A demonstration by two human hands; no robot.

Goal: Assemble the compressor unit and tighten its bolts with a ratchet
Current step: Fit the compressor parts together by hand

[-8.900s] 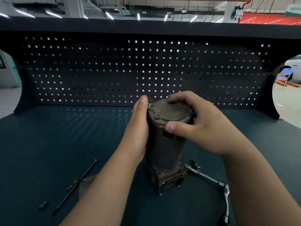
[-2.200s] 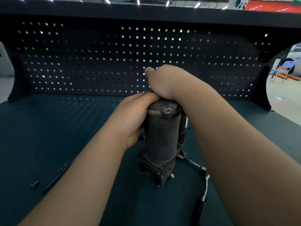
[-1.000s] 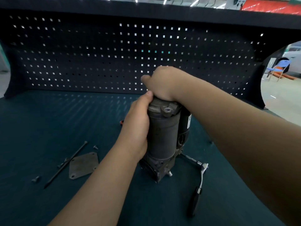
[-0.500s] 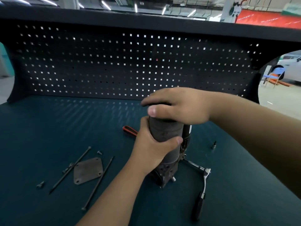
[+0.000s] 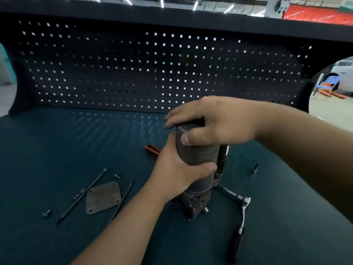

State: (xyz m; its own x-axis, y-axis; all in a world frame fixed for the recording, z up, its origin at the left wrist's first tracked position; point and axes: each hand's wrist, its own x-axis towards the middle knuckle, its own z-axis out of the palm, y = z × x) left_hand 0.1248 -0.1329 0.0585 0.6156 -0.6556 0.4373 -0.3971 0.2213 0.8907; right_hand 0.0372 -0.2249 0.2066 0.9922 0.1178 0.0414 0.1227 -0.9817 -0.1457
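A: Closest to us, the ratchet lies flat on the bench mat. It sits just right of the compressor unit, black grip toward us, head away.

B: And a slim extension bar runs from that head in to the foot of the compressor unit, which stands upright on the mat.

A: Left of the compressor unit there's a flat diamond-shaped plate. It's flanked by two long bolts, one on either side. A few short bolts are scattered around them.

B: Now the hands! The left hand wraps the middle of the compressor unit from its left. The thumb is curled across the front and the fingers are out of sight behind.

A: A firm grip there. Right of the compressor unit, well apart from it, a small socket stands on end.

B: Up top, the right hand caps the compressor unit palm down. Its fingers curl over the far left rim and the thumb presses the near side. That's a clamp on the top end.

A: An orange-and-black tool handle peeks out behind the left hand, to the far left of the compressor unit. The rest of it is hidden.

B: Behind the compressor unit stands the dark pegboard. Past the pegboard's right edge there's a blue chair.
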